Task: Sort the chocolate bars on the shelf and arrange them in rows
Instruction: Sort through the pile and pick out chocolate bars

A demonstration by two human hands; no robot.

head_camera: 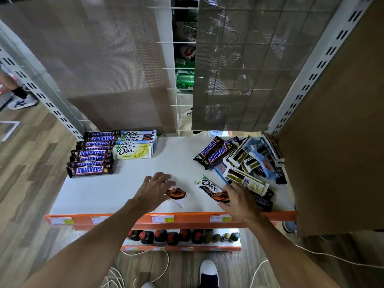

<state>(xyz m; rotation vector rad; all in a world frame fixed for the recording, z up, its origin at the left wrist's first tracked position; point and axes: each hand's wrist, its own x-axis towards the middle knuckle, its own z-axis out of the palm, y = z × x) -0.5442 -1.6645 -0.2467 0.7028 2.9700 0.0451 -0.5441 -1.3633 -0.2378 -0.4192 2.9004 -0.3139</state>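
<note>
On the white shelf (pixel 124 190), a row of Snickers bars (pixel 91 154) lies at the back left, with a row of Dove bars (pixel 135 143) right beside it. A mixed heap of Snickers and Dove bars (pixel 243 161) fills the right side. My left hand (pixel 155 189) lies with spread fingers over a Dove bar (pixel 176 194) near the front middle. My right hand (pixel 239 198) grips the near end of another Dove bar (pixel 209 187). A Snickers bar (pixel 262 201) lies just right of that hand.
An orange price strip (pixel 187 218) edges the shelf front. Bottles (pixel 166 235) stand on the lower shelf. Slotted uprights (pixel 307 84) and a brown side panel (pixel 342 142) bound the right; mesh backing (pixel 104 65) stands behind. Cables and my shoe (pixel 208 271) are on the floor.
</note>
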